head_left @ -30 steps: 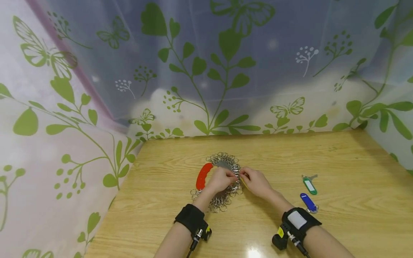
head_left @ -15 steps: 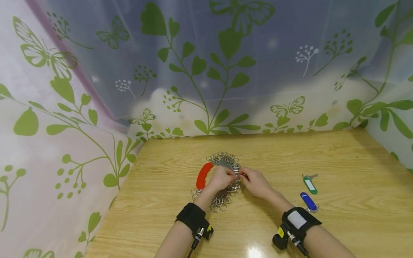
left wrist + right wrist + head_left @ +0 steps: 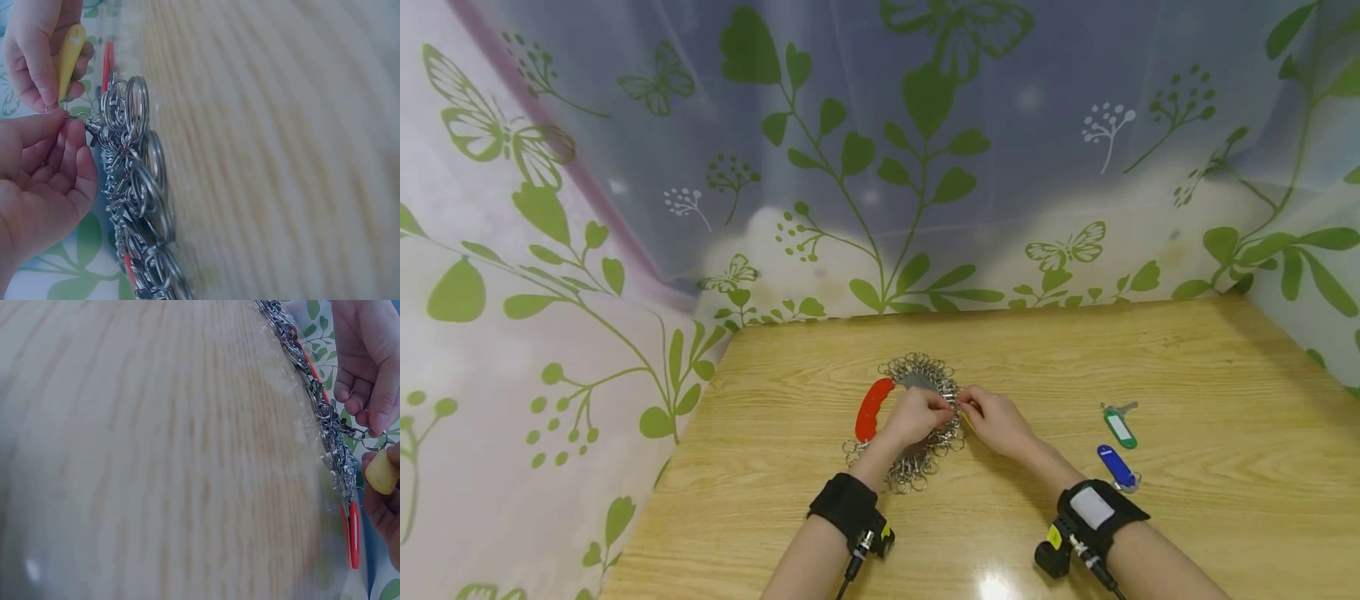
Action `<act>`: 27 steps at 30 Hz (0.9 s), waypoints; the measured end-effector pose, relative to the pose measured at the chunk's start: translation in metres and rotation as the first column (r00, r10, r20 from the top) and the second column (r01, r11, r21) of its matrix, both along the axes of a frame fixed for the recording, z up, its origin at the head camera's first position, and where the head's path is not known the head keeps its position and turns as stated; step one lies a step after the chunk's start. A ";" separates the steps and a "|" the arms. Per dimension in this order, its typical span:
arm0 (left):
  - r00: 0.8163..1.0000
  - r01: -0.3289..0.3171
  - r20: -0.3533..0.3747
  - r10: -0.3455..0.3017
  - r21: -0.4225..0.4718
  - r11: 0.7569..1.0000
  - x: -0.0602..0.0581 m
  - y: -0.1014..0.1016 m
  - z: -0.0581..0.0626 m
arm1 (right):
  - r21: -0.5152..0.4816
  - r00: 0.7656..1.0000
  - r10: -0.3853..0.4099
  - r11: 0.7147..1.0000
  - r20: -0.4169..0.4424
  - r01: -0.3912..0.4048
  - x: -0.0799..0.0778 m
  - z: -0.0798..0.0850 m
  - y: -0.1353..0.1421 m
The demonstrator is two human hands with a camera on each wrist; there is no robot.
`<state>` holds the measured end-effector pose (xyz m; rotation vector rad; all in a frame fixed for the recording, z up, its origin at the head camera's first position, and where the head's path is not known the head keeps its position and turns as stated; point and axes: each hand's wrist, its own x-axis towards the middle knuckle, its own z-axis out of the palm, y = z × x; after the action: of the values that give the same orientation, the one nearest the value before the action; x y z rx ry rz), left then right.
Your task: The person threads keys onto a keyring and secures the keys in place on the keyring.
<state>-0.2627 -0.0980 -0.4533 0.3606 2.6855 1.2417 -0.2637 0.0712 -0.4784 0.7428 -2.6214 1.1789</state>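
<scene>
A big key holder lies on the table, with a red finger-grip handle (image 3: 872,410), a grey plate (image 3: 920,382) and a fringe of metal clips and split rings (image 3: 912,479). My left hand (image 3: 912,417) reaches over it and pinches a small metal ring at its right edge between thumb and finger. Close by, my right hand (image 3: 1000,425) holds a yellow key tag (image 3: 70,56) by its body. In the right wrist view, the tag's thin ring (image 3: 382,442) meets the ring at the left fingertips (image 3: 379,428). Whether the two rings are linked, I cannot tell.
To the right on the wooden table (image 3: 1210,383) lie a green key tag (image 3: 1121,428) with a key (image 3: 1126,409) and a blue key tag (image 3: 1117,467). A leaf-patterned curtain (image 3: 955,208) borders the back and sides. Both wrists wear black straps with cabled cameras.
My right hand shifts slightly at the holder's edge, and the yellow tag turns a little in its fingers. My left hand keeps its place, and the other tags stay put.
</scene>
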 end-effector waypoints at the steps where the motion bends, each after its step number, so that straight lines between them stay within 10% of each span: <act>1: 1.000 0.000 0.000 0.000 -0.001 1.000 0.000 0.000 0.000 | 0.001 1.000 0.002 1.000 0.001 -0.002 0.000 0.000 0.000; 27: 1.000 -0.030 0.002 0.030 0.002 1.000 -0.001 0.001 0.002 | 0.050 0.996 0.051 0.998 -0.072 -0.047 0.003 0.002 -0.001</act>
<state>-0.2637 -0.0972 -0.4508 0.3195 2.6979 1.2520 -0.2606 0.0702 -0.4766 0.8473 -2.5937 1.0820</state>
